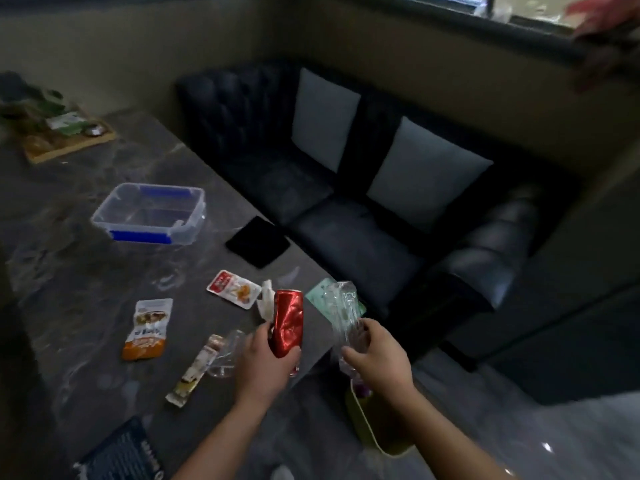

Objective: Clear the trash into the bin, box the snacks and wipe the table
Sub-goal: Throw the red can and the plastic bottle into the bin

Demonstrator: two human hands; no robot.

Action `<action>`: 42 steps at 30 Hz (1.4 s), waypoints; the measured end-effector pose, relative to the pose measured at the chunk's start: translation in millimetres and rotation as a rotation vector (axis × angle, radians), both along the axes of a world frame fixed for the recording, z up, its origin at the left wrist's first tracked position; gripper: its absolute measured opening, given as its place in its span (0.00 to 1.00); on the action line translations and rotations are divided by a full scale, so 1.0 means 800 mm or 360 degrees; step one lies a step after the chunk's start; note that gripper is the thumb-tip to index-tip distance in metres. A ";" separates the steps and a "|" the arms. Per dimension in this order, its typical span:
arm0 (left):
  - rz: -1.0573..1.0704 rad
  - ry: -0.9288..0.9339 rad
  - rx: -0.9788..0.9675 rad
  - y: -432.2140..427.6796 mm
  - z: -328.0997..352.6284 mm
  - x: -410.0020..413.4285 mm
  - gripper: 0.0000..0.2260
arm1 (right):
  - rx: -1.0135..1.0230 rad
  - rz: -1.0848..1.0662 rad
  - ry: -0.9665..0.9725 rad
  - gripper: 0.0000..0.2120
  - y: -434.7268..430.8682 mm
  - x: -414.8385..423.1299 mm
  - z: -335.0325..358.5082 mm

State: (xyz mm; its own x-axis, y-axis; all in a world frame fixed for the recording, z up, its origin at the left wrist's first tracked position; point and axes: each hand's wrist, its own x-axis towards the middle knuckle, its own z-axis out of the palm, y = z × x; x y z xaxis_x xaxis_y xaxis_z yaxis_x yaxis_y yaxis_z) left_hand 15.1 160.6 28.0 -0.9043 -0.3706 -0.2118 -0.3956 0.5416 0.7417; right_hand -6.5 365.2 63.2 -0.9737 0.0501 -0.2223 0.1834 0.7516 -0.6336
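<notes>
From the head view, my left hand has its grip closed around the lower half of a crushed red drink can, held upright above the near edge of the bench. My right hand grips a crumpled clear plastic bottle, just beside the can and above the yellow-green bin on the floor. Both feel like light, springy trash; I judge the dented can slippery, best held around its waist. Snack packets wait on the bench: an orange-and-white pouch, a red-and-white sachet, a slim stick pack. They look soft, so I would pinch them by an edge. The clear lidless container with blue clips sits well apart.
</notes>
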 end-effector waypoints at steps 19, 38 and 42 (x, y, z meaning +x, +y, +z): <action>-0.0302 -0.0401 0.0082 0.268 -0.146 0.056 0.18 | 0.0136 0.0028 -0.0582 0.23 0.259 0.039 -0.185; -0.0474 -0.0759 -0.0441 0.327 -0.499 -0.026 0.17 | 0.0344 -0.0124 -0.0901 0.25 0.297 0.004 -0.559; -0.0565 -0.0764 -0.0602 0.331 -0.531 -0.038 0.17 | 0.0376 -0.0019 -0.0940 0.22 0.297 -0.005 -0.601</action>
